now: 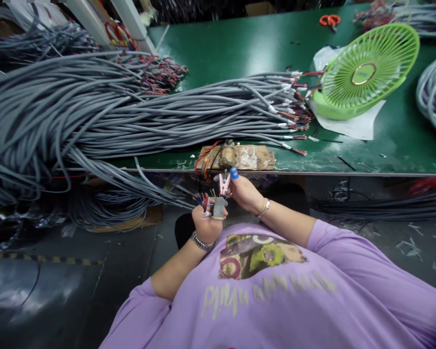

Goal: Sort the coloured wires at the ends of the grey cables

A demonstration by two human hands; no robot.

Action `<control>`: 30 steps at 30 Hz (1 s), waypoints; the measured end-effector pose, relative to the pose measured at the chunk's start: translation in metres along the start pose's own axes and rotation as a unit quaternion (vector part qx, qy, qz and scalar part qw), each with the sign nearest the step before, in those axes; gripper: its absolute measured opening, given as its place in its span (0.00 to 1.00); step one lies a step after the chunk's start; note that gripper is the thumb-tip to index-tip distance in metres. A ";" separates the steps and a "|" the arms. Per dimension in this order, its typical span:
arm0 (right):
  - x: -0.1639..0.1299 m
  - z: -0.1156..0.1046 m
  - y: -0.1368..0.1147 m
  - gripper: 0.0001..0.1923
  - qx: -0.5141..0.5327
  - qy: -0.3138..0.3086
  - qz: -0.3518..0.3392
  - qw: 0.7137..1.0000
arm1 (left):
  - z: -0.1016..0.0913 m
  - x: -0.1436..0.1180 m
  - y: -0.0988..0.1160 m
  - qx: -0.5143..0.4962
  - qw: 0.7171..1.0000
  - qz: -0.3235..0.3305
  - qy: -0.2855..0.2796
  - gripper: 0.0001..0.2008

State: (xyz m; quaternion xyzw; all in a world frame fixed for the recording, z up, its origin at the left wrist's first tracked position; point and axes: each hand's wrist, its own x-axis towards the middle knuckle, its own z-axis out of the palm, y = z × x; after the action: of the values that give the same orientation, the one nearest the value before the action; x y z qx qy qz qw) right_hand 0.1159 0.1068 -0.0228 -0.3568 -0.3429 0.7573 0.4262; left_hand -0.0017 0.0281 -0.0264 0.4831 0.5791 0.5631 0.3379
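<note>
My left hand [207, 227] is closed around the stripped ends of several grey cables [167, 194], their coloured wires [204, 199] fanning out above the fist. A grey block-like piece [218, 207], perhaps a connector, sticks out at its thumb side. Close beside it, my right hand [247, 195] pinches a small pale pink clip [224, 184]; the thumb wears a blue wrap [234, 173]. Both hands are just in front of the bench edge. Beyond them, a wooden block [252, 157] with a metal part and red and black leads sits on that edge.
A thick bundle of grey cables [189, 114] lies across the green bench [236, 43], wire ends pointing right. A green fan [366, 72] stands on white paper at the right, with orange-handled scissors [329, 21] behind. Coiled cables [112, 206] lie beneath the bench.
</note>
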 end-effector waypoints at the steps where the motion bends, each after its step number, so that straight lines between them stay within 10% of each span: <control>1: 0.002 0.001 0.001 0.30 0.041 -0.011 0.032 0.999 | -0.001 0.000 -0.004 0.006 1.000 -0.001 0.005 0.08; 11: 0.008 0.012 0.000 0.27 0.167 0.015 0.063 0.984 | -0.006 -0.003 -0.022 0.066 0.997 0.017 -0.019 0.02; 21: -0.002 0.001 -0.009 0.26 0.147 -0.046 0.156 0.976 | -0.021 -0.007 0.010 0.099 0.992 0.081 0.009 0.09; 30: -0.003 0.002 -0.011 0.17 0.111 -0.025 0.091 0.989 | -0.028 0.017 -0.001 0.179 0.963 0.193 0.056 0.08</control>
State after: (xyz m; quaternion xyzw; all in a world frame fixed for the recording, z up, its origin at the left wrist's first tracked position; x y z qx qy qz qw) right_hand 0.1195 0.1075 -0.0121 -0.3179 -0.2331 0.8348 0.3844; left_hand -0.0332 0.0346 -0.0211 0.6058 0.5841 0.5313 0.0976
